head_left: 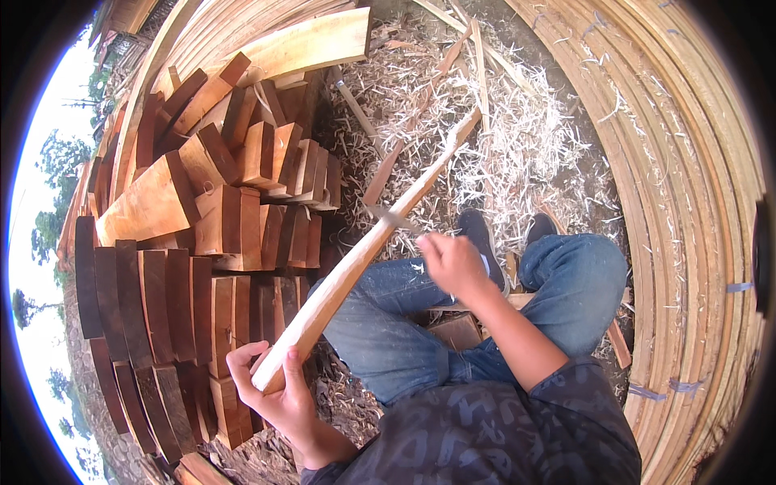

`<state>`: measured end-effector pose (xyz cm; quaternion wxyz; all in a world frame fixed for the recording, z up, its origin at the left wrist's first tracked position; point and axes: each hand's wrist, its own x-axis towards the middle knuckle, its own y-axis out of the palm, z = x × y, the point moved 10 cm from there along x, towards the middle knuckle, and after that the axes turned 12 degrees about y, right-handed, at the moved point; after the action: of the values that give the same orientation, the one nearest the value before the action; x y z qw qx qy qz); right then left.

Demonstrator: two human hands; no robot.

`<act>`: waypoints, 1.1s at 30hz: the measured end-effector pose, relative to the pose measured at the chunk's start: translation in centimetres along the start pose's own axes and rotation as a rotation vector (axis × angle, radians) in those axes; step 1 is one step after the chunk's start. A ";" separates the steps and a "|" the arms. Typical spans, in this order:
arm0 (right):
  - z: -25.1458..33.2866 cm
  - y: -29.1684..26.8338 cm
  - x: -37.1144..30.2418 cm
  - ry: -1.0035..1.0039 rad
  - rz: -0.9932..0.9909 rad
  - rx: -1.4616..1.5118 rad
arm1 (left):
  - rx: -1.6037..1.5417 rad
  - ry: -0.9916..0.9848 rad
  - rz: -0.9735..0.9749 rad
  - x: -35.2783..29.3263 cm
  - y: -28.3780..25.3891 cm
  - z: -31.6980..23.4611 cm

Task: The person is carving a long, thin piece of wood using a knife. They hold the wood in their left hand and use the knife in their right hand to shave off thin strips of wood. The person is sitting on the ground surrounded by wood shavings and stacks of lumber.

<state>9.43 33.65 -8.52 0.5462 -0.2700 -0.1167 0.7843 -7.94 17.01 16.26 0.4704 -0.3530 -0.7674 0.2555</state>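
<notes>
A long, pale piece of wood [330, 293], roughly rounded and narrower toward its far end, slants across my lap from lower left to upper right. Around its thick near end my left hand [279, 396] is closed, thumb on the near side and fingers beneath. My right hand [455, 263] is a fist about a knife, whose handle it hides. The knife's blade [394, 218], slightly blurred, points left and lies across the middle of the wood. Flat cut marks run along the wood's surface.
Stacked wood blocks [179, 299] rise close on my left, with a plank [291, 44] on top. Long bundled wooden strips [663, 202] line my right side. Curly shavings [517, 145] and loose sticks [381, 174] cover the ground beyond my shoes [478, 234].
</notes>
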 end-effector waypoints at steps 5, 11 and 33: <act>-7.4 -0.9 2.9 0.241 -0.143 -0.032 | -0.194 -0.117 -0.068 0.0 0.7 0.4; 0.2 -0.3 0.8 -0.009 -0.074 0.002 | -0.077 -0.065 -0.003 -0.4 0.3 0.4; -5.7 0.8 3.4 0.101 -0.119 0.039 | -0.214 -0.171 -0.067 0.0 0.6 1.3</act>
<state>11.09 35.84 -14.62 0.6022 -0.2912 -0.0894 0.7380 -8.91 17.32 15.28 0.3711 -0.3523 -0.8389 0.1854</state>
